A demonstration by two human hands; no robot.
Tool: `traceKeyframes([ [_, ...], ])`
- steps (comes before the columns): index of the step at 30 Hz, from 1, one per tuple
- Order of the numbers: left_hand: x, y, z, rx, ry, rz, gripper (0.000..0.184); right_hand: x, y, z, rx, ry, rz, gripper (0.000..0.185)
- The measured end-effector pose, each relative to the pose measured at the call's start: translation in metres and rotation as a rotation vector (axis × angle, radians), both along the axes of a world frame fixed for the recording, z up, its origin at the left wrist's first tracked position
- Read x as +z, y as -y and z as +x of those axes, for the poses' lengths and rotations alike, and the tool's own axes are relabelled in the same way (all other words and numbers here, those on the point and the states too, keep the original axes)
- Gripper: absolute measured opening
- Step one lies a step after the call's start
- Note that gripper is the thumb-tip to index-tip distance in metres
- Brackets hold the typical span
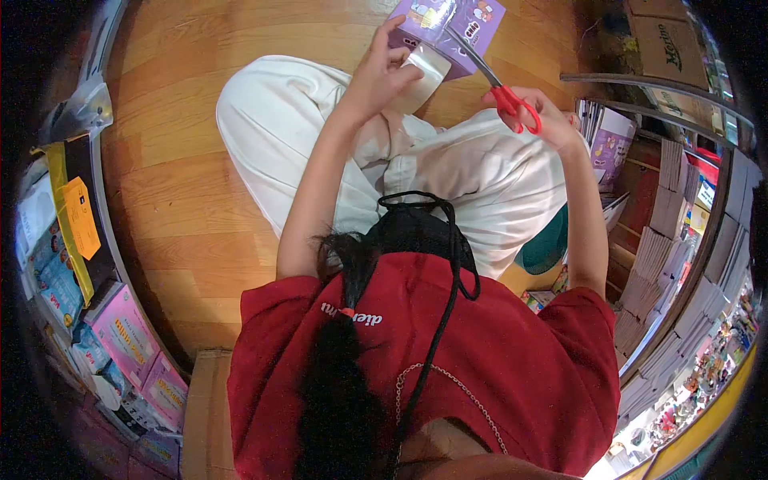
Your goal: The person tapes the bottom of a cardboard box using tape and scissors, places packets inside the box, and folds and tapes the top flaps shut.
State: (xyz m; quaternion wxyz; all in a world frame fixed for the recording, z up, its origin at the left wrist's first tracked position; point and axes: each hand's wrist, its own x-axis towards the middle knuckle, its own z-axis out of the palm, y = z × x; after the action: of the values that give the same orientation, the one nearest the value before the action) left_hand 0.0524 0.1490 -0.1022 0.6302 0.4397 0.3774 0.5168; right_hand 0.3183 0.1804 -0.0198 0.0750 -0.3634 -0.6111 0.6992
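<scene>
At the top of the view is a purple printed box (480,16) with cartoon figures. My left hand (378,76) is at its near left side, the index finger stretched along the box edge. The thumb and curled fingers of that hand grip a wide roll of clear tape (430,72), which lies against the front of the box. Red-handled scissors (506,100) are in my right hand (548,120), above the right knee. Their blades point up and left over the box; the tips look close to its top, but contact is unclear.
I sit cross-legged on a wood floor (172,168). Shelving with stacked paper goods (656,256) stands close on the right. Boxed and bagged goods (124,336) line the left. A cardboard carton (208,408) is behind at left; a brown carton (668,48) is at upper right.
</scene>
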Motion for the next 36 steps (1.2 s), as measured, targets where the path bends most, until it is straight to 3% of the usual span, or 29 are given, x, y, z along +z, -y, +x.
traceKeyframes([
  [4,0.032,0.026,-0.016,0.053,0.082,0.036,0.063,0.037,0.031,-0.014,-0.008,0.101,0.093,0.051],
  [10,0.077,0.061,-0.036,0.169,0.063,-0.056,0.053,0.039,0.061,-0.019,-0.182,0.403,0.516,0.049],
  [15,0.081,0.079,-0.067,0.289,0.063,0.089,0.059,0.024,0.043,0.017,-0.522,0.592,0.719,0.047],
  [18,0.101,0.097,-0.088,0.440,0.018,0.163,0.070,-0.004,0.002,0.068,-0.499,1.006,0.801,0.046],
  [21,0.104,0.115,-0.122,0.581,-0.309,0.279,0.071,-0.045,-0.048,0.103,-0.292,1.291,0.763,0.049],
  [23,0.101,0.125,-0.145,0.680,-0.584,0.199,0.069,-0.067,-0.073,0.091,-0.156,1.390,0.639,0.054],
  [25,0.087,0.134,-0.167,0.728,-0.803,0.102,0.067,-0.078,-0.086,0.067,-0.057,1.429,0.455,0.053],
  [27,0.054,0.138,-0.187,0.728,-0.962,0.000,0.063,-0.129,-0.099,0.082,0.098,1.404,0.427,0.048],
  [30,-0.007,0.152,-0.198,0.610,-1.554,-0.110,0.067,-0.216,-0.120,0.136,0.282,1.184,0.528,0.042],
  [31,-0.026,0.160,-0.195,0.599,-1.502,-0.145,0.065,-0.210,-0.111,0.121,0.285,1.139,0.360,0.041],
  [34,-0.090,0.185,-0.192,0.613,-1.308,-0.241,0.062,-0.190,-0.090,0.099,0.314,1.090,0.352,0.040],
  [36,-0.118,0.194,-0.192,0.667,-1.193,-0.301,0.063,-0.182,-0.089,0.091,0.354,1.229,0.431,0.041],
])
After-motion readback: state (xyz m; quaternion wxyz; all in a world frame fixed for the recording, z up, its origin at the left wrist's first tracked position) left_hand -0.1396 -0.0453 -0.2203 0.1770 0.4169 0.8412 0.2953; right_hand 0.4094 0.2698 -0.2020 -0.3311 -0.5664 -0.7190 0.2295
